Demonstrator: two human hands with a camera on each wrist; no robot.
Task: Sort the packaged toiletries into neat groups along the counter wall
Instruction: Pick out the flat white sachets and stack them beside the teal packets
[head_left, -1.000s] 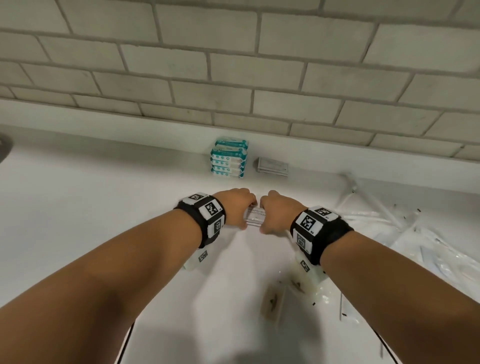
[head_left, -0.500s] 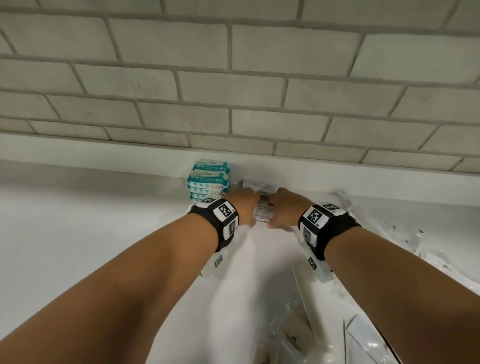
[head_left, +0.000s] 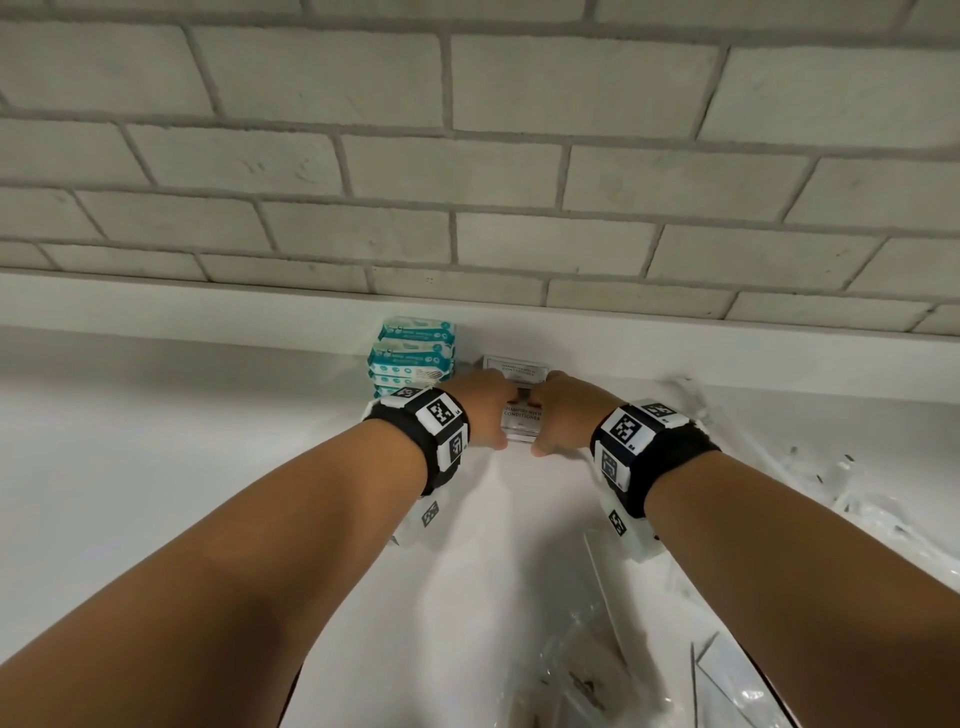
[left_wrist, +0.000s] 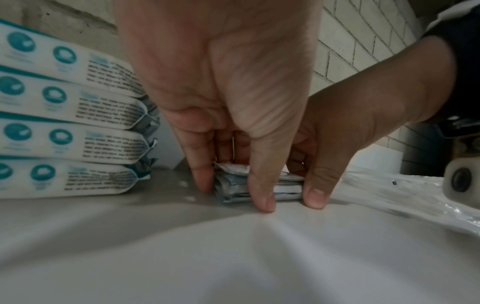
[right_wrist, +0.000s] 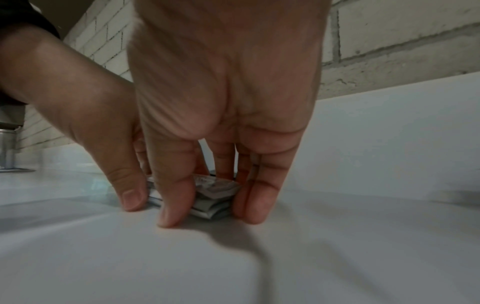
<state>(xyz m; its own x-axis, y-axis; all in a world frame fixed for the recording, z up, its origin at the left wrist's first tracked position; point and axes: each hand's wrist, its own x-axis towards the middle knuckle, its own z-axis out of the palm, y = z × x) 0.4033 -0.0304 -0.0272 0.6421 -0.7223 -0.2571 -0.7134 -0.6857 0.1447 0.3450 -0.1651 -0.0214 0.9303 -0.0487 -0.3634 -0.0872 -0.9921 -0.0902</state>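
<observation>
A small stack of white shampoo-with-conditioner sachets (head_left: 522, 422) lies on the white counter (head_left: 208, 467) close to the wall. My left hand (head_left: 485, 415) grips its left end and my right hand (head_left: 558, 413) its right end, thumbs at the front edge. In the left wrist view the left thumb and fingers (left_wrist: 261, 197) bracket the sachets (left_wrist: 233, 191); in the right wrist view the right hand's fingers (right_wrist: 255, 203) do the same around the sachets (right_wrist: 213, 197). More sachets (head_left: 515, 369) sit just behind, against the wall. A stack of teal wipe packs (head_left: 411, 358) stands to the left.
Loose clear-plastic packets (head_left: 841, 467) are strewn over the counter to the right, and more (head_left: 587, 670) lie near the front edge. A raised white ledge (head_left: 208, 306) runs under the brick wall. A chrome fitting (right_wrist: 7, 148) shows far left in the right wrist view.
Both hands have carried the sachet stack away from me toward the wall. It now sits on the counter beside the wipe packs, in front of the sachets at the wall.
</observation>
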